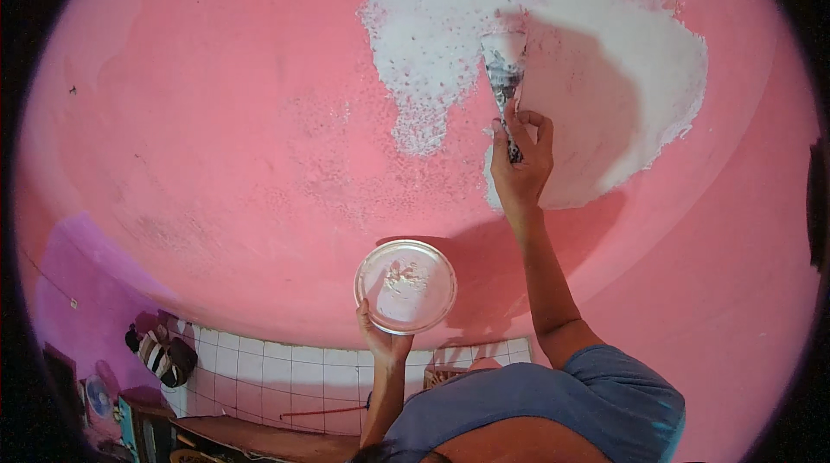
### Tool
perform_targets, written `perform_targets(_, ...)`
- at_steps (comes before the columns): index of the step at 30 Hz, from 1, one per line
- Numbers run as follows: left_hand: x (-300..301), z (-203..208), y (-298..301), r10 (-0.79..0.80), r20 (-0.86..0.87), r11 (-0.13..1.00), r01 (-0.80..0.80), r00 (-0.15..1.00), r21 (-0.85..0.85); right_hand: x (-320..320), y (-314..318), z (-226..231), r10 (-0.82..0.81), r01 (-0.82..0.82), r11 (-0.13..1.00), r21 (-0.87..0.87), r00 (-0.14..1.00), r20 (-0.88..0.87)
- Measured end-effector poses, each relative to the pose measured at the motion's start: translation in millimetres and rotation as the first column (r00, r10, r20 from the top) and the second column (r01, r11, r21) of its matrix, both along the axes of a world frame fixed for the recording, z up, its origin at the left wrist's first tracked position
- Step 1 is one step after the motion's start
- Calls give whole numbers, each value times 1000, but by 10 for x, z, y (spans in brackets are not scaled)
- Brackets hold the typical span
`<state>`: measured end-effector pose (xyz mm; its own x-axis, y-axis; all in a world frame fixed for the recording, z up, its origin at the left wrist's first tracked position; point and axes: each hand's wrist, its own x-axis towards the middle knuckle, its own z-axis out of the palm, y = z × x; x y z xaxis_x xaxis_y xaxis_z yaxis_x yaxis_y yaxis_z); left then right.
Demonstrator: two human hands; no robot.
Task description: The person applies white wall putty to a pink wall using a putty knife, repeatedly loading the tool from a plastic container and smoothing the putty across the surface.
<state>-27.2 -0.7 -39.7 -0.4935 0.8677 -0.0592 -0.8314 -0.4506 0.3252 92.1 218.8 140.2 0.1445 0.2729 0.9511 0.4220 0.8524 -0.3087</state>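
Well, your left hand [385,341], thumb over its rim, holds the round lid [443,290]; tilting could spill the white paste [405,280]. Your right hand [525,167] pinches the putty knife [505,70] at the pink wall [259,152]; uneven pressure could leave ridges.

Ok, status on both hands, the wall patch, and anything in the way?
Right hand gripping putty knife, blade at white patch. Left hand holding round dish, white paste on it. Shadow across patch, right of knife.
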Motion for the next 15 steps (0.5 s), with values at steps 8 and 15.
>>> perform_targets(8,-14,49,-43,-18,-8,999,18,1000,-43,185,-317,-413,62,-52,992,-116,995,77)
perform_targets(15,7,133,-47,-28,-57,997,24,998,-71,104,-363,219,-60,61,998,0,993,97)
